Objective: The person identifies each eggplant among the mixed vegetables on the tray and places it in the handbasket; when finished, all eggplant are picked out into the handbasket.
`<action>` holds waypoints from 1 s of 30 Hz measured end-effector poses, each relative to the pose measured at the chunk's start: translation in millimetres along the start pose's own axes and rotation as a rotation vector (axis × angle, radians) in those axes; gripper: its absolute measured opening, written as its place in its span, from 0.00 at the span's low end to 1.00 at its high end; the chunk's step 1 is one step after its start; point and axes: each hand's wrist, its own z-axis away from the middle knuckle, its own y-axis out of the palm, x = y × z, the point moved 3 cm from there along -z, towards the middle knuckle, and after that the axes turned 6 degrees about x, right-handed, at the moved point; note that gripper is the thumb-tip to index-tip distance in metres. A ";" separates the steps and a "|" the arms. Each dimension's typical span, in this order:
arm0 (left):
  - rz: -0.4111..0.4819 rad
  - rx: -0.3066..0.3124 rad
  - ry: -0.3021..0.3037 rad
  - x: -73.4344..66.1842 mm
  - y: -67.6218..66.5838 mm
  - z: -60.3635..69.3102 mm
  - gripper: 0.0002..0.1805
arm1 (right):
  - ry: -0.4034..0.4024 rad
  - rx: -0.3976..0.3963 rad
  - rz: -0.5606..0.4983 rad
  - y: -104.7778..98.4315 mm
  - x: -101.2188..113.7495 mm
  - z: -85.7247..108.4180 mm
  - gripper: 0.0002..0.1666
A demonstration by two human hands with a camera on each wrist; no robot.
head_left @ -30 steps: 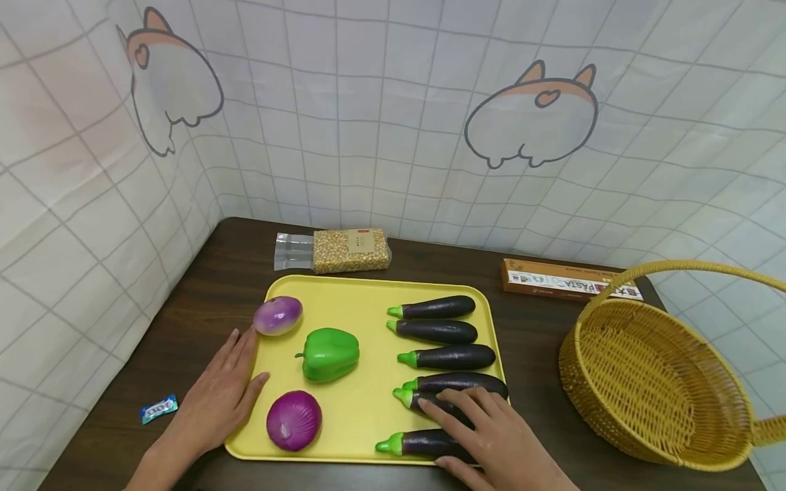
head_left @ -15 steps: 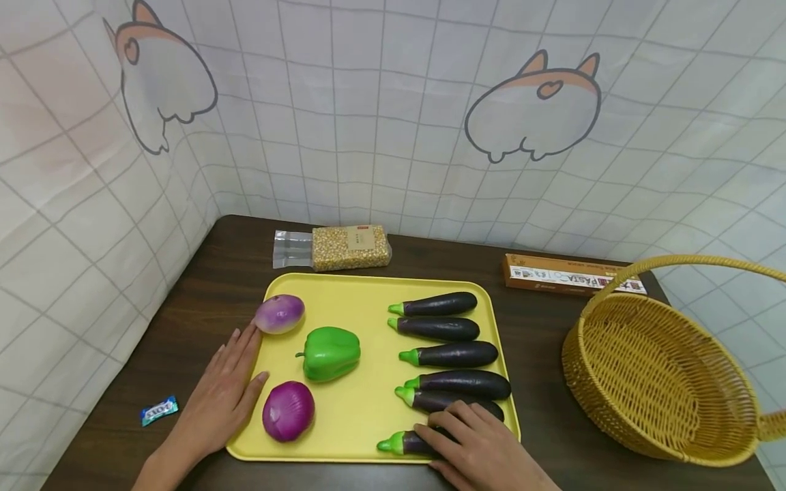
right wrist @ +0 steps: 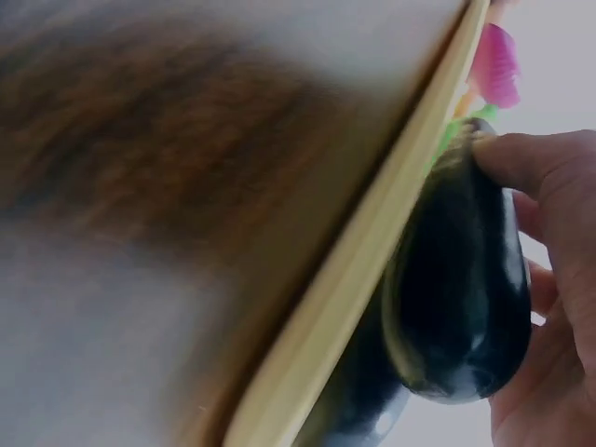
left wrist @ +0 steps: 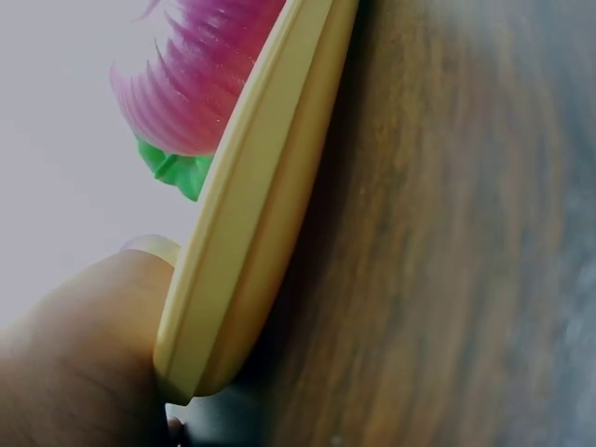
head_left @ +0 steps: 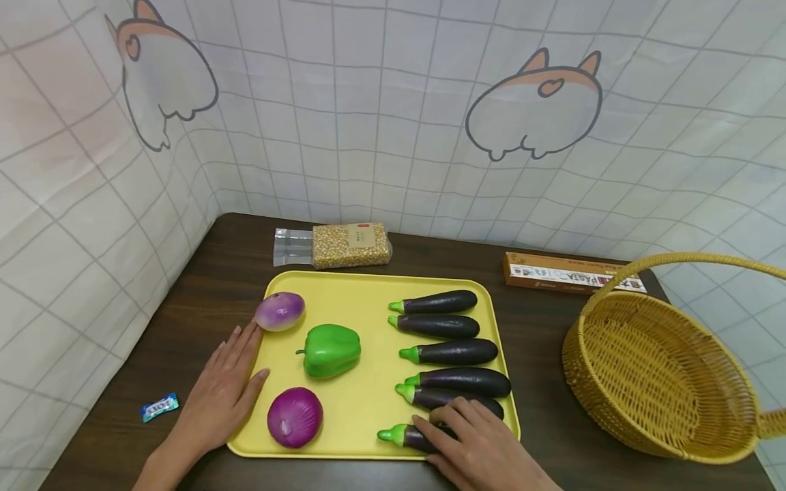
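Note:
My right hand (head_left: 482, 436) grips the nearest eggplant (head_left: 413, 438) at the front right of a yellow tray (head_left: 368, 300). In the right wrist view, the thumb lies along one side of that eggplant (right wrist: 461, 279) with fingers on the other. Several more eggplants (head_left: 451, 352) lie in a column behind it, green stems pointing left. My left hand (head_left: 217, 389) rests at the tray's left edge, fingers extended and thumb over the rim, as the left wrist view shows at the tray's wall (left wrist: 251, 205). Near it are a purple onion (head_left: 295, 417), a green bell pepper (head_left: 332, 350) and a pale purple, egg-shaped vegetable (head_left: 280, 311).
A yellow wicker basket (head_left: 651, 382) with a tall handle stands right of the tray. Behind the tray lie a bag of corn kernels (head_left: 350, 245) and a pasta box (head_left: 571, 273). A small blue wrapper (head_left: 159, 407) is at left. Tiled-pattern cloth walls the table.
My right hand has moved toward me, off the second-nearest eggplant, and closed round the nearest one. The onion rocked left and came back. My left hand has stayed at the tray's edge.

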 end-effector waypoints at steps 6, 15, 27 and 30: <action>-0.003 -0.008 -0.004 2.5 1.8 1.8 0.40 | 0.037 -0.043 -0.062 -12.7 -0.7 0.2 0.35; -0.001 0.002 -0.012 2.0 2.9 0.0 0.41 | 0.072 -0.118 -0.069 -28.0 -7.3 3.8 0.37; -0.004 -0.006 -0.006 1.2 3.3 -0.9 0.41 | 0.142 -0.229 0.030 -66.1 -41.6 18.6 0.27; -0.006 -0.006 -0.007 0.9 2.6 -0.1 0.41 | 0.161 -0.251 0.068 -79.0 -53.7 24.3 0.26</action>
